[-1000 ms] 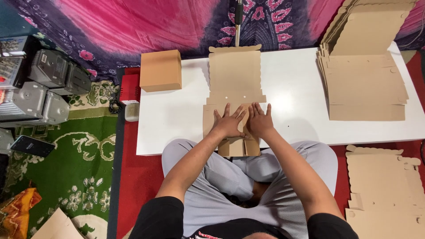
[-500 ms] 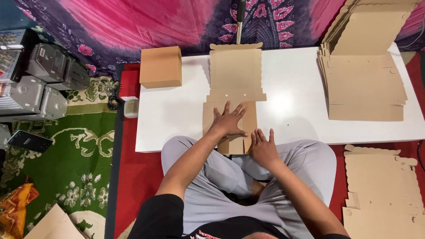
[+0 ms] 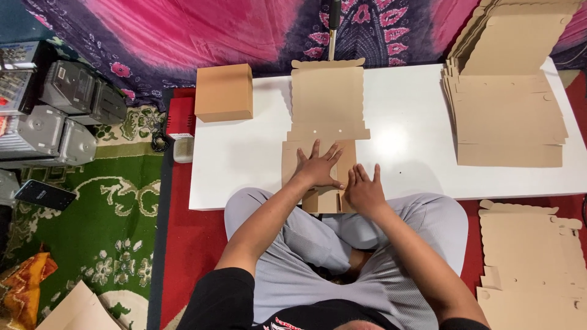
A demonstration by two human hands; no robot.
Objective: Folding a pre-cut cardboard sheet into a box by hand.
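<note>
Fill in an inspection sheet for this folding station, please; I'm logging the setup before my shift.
Surface: white table, low, over the person's crossed legs.
Job's things: flat cardboard blank lying at the table's centre, its near flaps folded in.
Clutter: folded cardboard box at the far left corner; stack of flat blanks at the right; more blanks on the floor.
Grippers: left hand spread flat on the blank; right hand open at the blank's right edge.
Cables: dark cord on the floor, left of the table.
Surroundings: green patterned rug, metal cases, pink and purple cloth.
</note>
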